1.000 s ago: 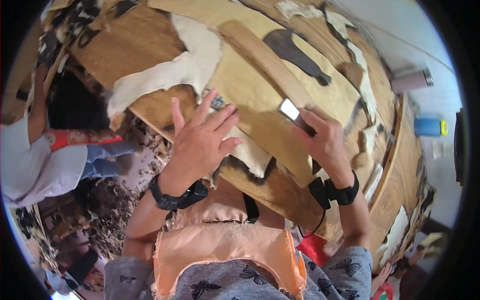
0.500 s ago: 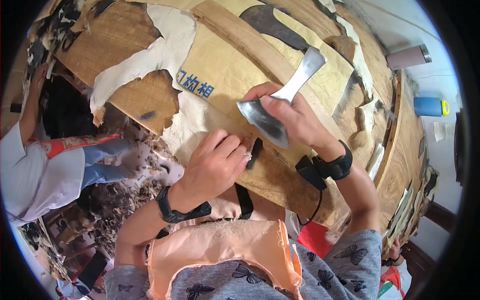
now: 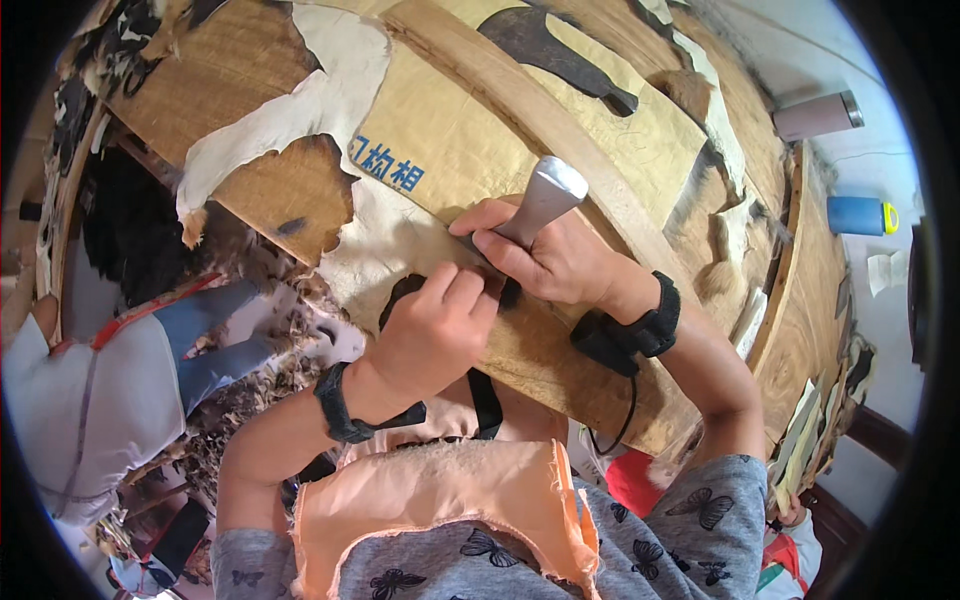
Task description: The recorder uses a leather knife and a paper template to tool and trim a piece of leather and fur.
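Observation:
My right hand [image 3: 575, 255] is closed round a broad-bladed metal knife [image 3: 548, 195]. Its flared silver handle points up, while the blade is mostly hidden behind my fingers, low over the work. Beside it, my left hand [image 3: 435, 325] has its fingers curled together at the near edge of a pale hide [image 3: 375, 245]. A patch of black fur [image 3: 402, 292] shows by the left knuckles. Both hands nearly meet above the wooden board [image 3: 560, 345]; what the left fingertips pinch is hidden.
A yellowish cardboard sheet [image 3: 440, 120] lies beyond my hands, with a wooden strip [image 3: 480, 65] across it and a dark paddle-shaped piece [image 3: 550, 55]. At right are a blue bottle [image 3: 855, 214] and pink flask [image 3: 818, 115]. Another person [image 3: 110, 400] is at left, near floor scraps.
The knife has come down and left from a raised position, its handle now upright and blade turned down. My left hand has shifted slightly; black fur now shows beside it. The person at left has moved nearer.

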A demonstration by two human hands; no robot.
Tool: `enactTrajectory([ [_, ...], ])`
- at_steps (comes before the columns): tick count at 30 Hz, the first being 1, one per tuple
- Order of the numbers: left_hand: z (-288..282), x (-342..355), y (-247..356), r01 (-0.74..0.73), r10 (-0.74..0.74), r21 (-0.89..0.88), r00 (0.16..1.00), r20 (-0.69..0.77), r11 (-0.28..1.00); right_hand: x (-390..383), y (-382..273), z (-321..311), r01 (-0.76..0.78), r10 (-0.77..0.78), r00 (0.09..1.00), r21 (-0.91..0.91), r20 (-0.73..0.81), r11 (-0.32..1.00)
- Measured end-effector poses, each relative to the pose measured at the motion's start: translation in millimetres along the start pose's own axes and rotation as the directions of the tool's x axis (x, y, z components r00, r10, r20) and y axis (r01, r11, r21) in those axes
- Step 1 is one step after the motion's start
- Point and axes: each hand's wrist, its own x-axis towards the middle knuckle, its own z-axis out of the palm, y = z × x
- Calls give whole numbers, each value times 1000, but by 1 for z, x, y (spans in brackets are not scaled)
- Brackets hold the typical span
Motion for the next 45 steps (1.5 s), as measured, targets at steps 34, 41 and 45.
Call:
enactTrajectory([
  [34, -33, 2, -26, 145, -353, -635, 911, -213, 759, 55, 0, 17, 125, -126, 992, -103, -9, 987],
  [41, -71, -1, -38, 73, -337, -645, 894, -296, 761, 96, 11, 29, 150, -151, 988, -70, -8, 986],
  [45, -93, -18, -53, 83, -377, -631, 859, -348, 771, 111, 13, 28, 74, -57, 992, -143, 115, 987],
])
